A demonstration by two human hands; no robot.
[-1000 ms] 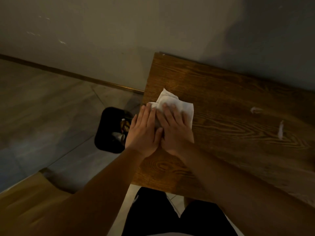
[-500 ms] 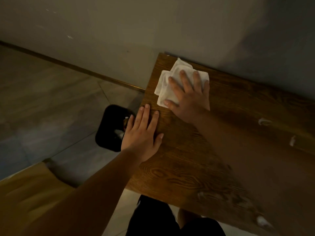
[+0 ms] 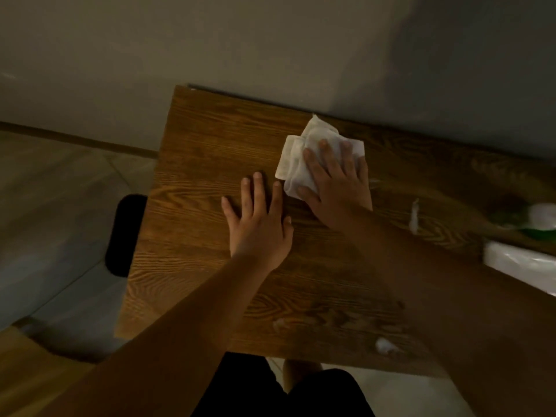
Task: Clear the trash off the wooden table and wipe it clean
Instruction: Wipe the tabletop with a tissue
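A folded white cloth (image 3: 304, 152) lies on the dark wooden table (image 3: 204, 152) near the wall. My right hand (image 3: 337, 182) presses flat on the cloth, fingers spread over it. My left hand (image 3: 258, 221) rests flat on the bare wood just left of it, fingers apart, holding nothing. Small white paper scraps lie on the table: one thin scrap (image 3: 414, 216) to the right of my right hand, and a crumpled bit (image 3: 383, 346) near the front edge.
A black bin (image 3: 123, 236) stands on the grey floor beside the table's left edge. A white packet (image 3: 523, 266) and a green-and-white object (image 3: 538, 219) lie at the table's right. A wall runs behind the table. A wooden seat (image 3: 27, 371) shows at bottom left.
My right hand has slid the cloth from the table's left edge up to the far corner and then right along the wall. My left hand stays flat on the wood.
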